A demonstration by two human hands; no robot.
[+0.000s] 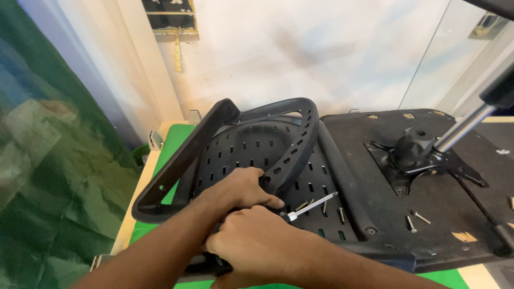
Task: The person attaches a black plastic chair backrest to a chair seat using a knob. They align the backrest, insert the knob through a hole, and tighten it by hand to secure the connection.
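Observation:
A black plastic chair back [257, 144] with slotted holes lies on the underside of a black chair seat [455, 203]. My left hand [241, 188] rests on the curved black armrest loop [300, 139] and grips its lower edge. Just below it, my right hand [257, 243] is closed around the handle of a screwdriver [313, 204]. The screwdriver's silver shaft points up and to the right over the slotted panel. Loose screws [341, 214] lie on the panel near the tip.
More screws [412, 223] lie on the seat underside. A metal mounting plate [423, 155] with a silver gas-lift cylinder [466, 126] sticks up at the right. The chair parts rest on a green-topped table [176, 142]. A green sheet [53, 160] hangs at the left.

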